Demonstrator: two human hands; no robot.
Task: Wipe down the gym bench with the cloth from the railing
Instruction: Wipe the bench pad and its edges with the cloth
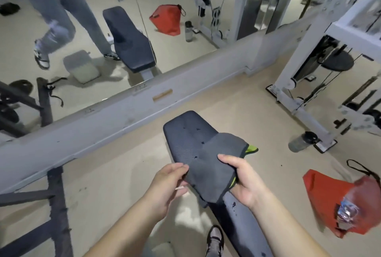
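Soft even indoor light, faint shadows, wide-angle bending at edges, red bag point(329, 199) blurred at right.

I'm looking it all over and there's no lettering I can read, not on the cloth point(214, 166), bench point(185, 133) or red bag point(327, 197).

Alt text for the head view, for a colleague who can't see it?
Both hands hold a grey cloth with a green underside over the dark gym bench: the left hand pinches one edge, the right hand grips the other side. A red bag and a bottle are on the floor to the right.
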